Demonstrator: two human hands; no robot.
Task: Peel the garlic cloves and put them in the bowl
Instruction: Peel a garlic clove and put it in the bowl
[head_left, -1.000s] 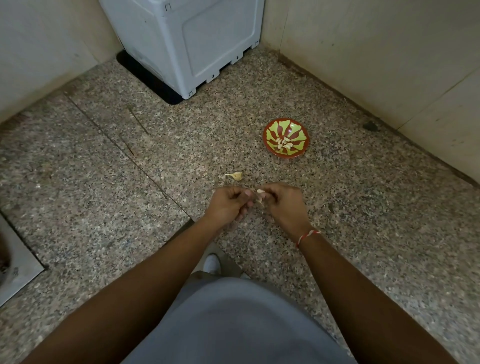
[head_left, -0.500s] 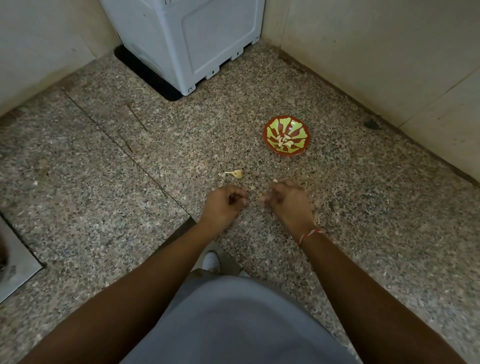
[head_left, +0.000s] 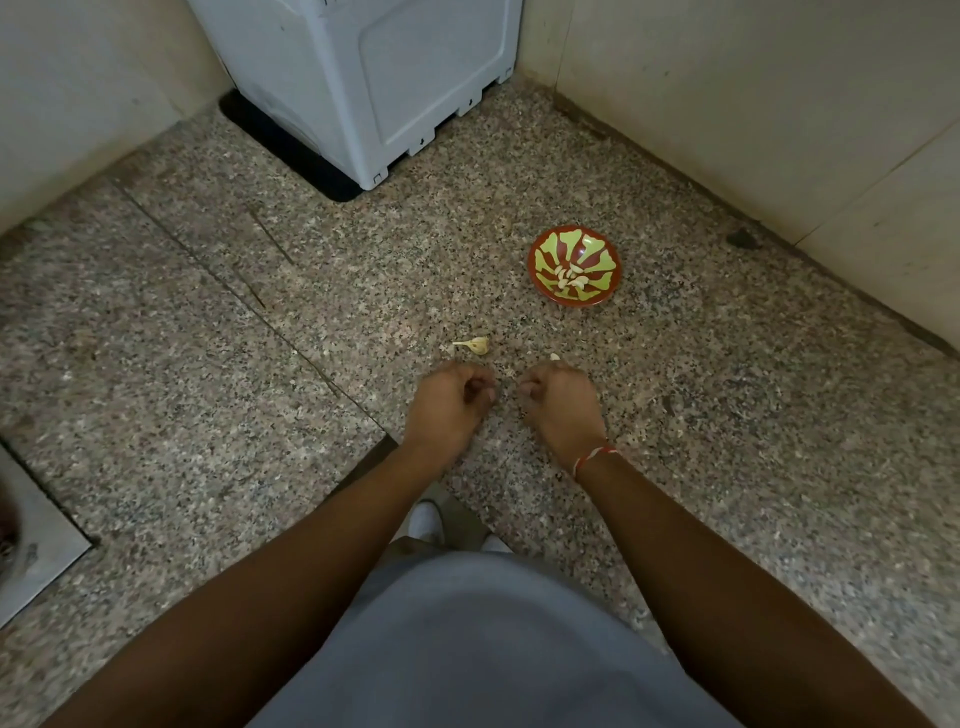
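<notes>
Nearest, grey-clad knees (head_left: 483, 639) fill the bottom, both forearms reaching out over the speckled floor (head_left: 208, 395). The left hand (head_left: 449, 402) and right hand (head_left: 561, 402) hover just apart, each with fingers curled in; a pale clove (head_left: 555, 357) peeks past the right hand's knuckles, though whether it is pinched I cannot tell. Just beyond the left hand lies a loose clove (head_left: 475, 344) with its stalk. Farther, toward the right wall, the red-and-green bowl (head_left: 545, 249) holds a small heap of peeled cloves (head_left: 570, 277). A white appliance (head_left: 374, 78) stands in the far corner.
</notes>
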